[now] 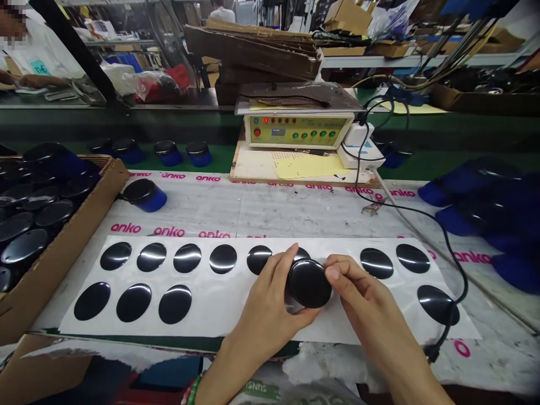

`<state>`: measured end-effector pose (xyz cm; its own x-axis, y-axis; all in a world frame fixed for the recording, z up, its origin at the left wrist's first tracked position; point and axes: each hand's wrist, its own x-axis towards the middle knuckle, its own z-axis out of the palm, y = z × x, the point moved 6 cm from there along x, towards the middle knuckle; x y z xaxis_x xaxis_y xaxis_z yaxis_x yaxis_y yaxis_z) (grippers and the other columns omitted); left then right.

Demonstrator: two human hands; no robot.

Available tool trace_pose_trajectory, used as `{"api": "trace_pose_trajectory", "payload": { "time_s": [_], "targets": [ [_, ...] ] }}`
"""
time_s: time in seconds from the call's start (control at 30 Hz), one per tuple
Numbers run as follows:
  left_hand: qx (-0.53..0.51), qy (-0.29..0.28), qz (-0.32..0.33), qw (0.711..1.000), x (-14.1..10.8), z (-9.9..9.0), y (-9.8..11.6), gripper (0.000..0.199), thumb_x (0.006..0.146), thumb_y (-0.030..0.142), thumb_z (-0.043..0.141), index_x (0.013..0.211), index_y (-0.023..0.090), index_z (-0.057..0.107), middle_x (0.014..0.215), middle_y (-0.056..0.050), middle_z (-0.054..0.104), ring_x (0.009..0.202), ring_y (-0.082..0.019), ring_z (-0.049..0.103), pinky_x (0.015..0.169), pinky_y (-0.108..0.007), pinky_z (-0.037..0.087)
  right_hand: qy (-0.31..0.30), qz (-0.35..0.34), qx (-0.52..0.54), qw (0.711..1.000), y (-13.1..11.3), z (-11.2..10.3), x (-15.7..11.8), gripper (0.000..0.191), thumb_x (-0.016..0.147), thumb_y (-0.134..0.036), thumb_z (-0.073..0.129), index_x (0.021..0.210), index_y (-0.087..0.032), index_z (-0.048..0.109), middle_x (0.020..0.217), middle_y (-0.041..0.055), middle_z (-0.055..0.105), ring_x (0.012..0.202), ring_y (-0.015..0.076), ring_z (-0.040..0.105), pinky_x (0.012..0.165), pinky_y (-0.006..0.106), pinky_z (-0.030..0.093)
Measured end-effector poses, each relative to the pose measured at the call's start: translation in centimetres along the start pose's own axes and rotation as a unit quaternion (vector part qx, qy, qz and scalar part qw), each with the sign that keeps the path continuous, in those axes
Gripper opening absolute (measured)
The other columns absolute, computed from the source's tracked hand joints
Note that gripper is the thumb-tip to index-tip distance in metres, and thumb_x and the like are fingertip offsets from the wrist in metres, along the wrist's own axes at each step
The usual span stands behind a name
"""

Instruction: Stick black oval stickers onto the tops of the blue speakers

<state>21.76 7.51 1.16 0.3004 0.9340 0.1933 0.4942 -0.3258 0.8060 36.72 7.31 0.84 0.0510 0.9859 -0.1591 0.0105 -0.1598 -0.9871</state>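
My left hand [274,301] is wrapped round a small cylindrical device with a glossy black round top [310,283], tilted so the top faces me. Thumb and forefinger of my right hand [358,292] are pinched together at the right rim of that top. Whether they hold a thin edge there, I cannot make out. Beneath both hands lies a white sheet [219,309] bearing two rows of glossy black round stickers [223,259]. Gaps show in its lower row, and my hands cover part of the sheet.
At left, a cardboard box [105,191] holds several black-topped devices. One blue-and-black device [145,195] stands beside it. Blue devices [476,191] cluster at right. A control box [299,130] stands behind. A black cable [422,211] crosses the right side. Another person [46,50] is at far left.
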Motion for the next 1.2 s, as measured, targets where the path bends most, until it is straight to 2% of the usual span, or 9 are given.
{"api": "trace_pose_trajectory", "payload": {
  "time_s": [0.17,0.3,0.7,0.87,0.93,1.0,1.1,1.13,1.2],
  "targets": [
    [0.003,0.003,0.003,1.000,-0.1,0.0,0.1,0.086,0.075,0.024,0.072,0.142,0.032,0.018,0.132,-0.005,0.047,0.120,-0.020,0.049,0.100,-0.035,0.045,0.043,-0.040,-0.095,0.994,-1.0,-0.1,0.0,0.025,0.084,-0.044,0.060,0.073,-0.022,0.059,0.087,0.0025,0.052,0.085,0.0172,0.050,0.069,0.026,0.043],
    [-0.001,-0.001,-0.004,1.000,0.0,0.0,0.1,0.085,0.076,0.026,0.072,0.142,0.033,0.019,0.131,-0.004,0.048,0.119,-0.020,0.050,0.099,-0.035,0.046,0.079,-0.073,-0.101,0.989,-1.5,-0.2,-0.1,0.022,0.082,-0.040,0.064,0.071,-0.022,0.057,0.084,0.0026,0.052,0.080,0.0166,0.052,0.068,0.026,0.047],
    [0.003,0.013,-0.003,1.000,-0.1,-0.3,0.2,0.084,0.078,0.026,0.071,0.143,0.035,0.018,0.128,-0.003,0.051,0.118,-0.019,0.053,0.095,-0.030,0.049,0.102,-0.118,-0.128,0.979,-2.0,0.2,-0.4,0.018,0.085,-0.034,0.061,0.074,-0.022,0.054,0.083,0.0010,0.054,0.077,0.0154,0.054,0.069,0.027,0.046],
    [0.044,-0.005,0.065,0.997,-0.3,-0.1,0.8,0.068,0.086,0.025,0.062,0.142,0.034,0.025,0.126,-0.008,0.047,0.116,-0.021,0.054,0.091,-0.032,0.053,0.116,-0.125,-0.122,0.978,-1.6,0.6,-0.7,0.020,0.086,-0.035,0.061,0.075,-0.022,0.051,0.081,0.0002,0.052,0.073,0.0139,0.053,0.064,0.026,0.045],
    [0.084,-0.024,0.074,0.993,-0.5,0.2,1.1,0.064,0.088,0.025,0.057,0.144,0.032,0.027,0.127,-0.011,0.045,0.115,-0.024,0.055,0.086,-0.035,0.055,0.123,-0.106,-0.111,0.980,-1.3,-0.1,-0.6,0.021,0.084,-0.039,0.063,0.080,-0.022,0.050,0.080,-0.0005,0.052,0.069,0.0133,0.055,0.061,0.025,0.046],
    [0.129,-0.041,0.077,0.988,-1.0,0.6,1.5,0.060,0.089,0.024,0.055,0.143,0.032,0.030,0.131,-0.014,0.042,0.116,-0.028,0.054,0.084,-0.039,0.056,0.145,-0.096,-0.127,0.976,-1.3,-1.8,-0.3,0.025,0.083,-0.044,0.062,0.087,-0.023,0.050,0.079,-0.0001,0.056,0.068,0.0143,0.058,0.061,0.026,0.048],
    [0.168,-0.059,0.085,0.980,-1.5,0.4,2.0,0.057,0.086,0.019,0.057,0.137,0.039,0.040,0.137,-0.009,0.044,0.119,-0.030,0.054,0.087,-0.042,0.054,0.159,-0.143,-0.274,0.938,-1.9,-5.6,0.5,0.030,0.082,-0.053,0.059,0.089,-0.023,0.057,0.086,0.0045,0.062,0.076,0.0195,0.061,0.064,0.031,0.050],
    [0.173,-0.055,0.072,0.981,-1.3,-0.2,1.8,0.056,0.086,0.021,0.058,0.135,0.039,0.041,0.132,-0.007,0.050,0.114,-0.028,0.058,0.083,-0.038,0.056,0.147,-0.175,-0.340,0.912,-2.0,-6.8,0.8,0.033,0.080,-0.056,0.059,0.087,-0.024,0.060,0.091,0.0062,0.063,0.080,0.0224,0.062,0.066,0.034,0.050],
    [0.181,-0.024,0.027,0.983,0.5,-2.5,1.1,0.052,0.085,0.028,0.062,0.133,0.037,0.044,0.116,-0.005,0.060,0.091,-0.021,0.067,0.067,-0.028,0.058,0.114,-0.241,-0.443,0.856,-1.6,-9.0,1.5,0.042,0.074,-0.064,0.061,0.090,-0.025,0.065,0.100,0.0081,0.065,0.090,0.0294,0.062,0.070,0.040,0.051]
  ]
}}
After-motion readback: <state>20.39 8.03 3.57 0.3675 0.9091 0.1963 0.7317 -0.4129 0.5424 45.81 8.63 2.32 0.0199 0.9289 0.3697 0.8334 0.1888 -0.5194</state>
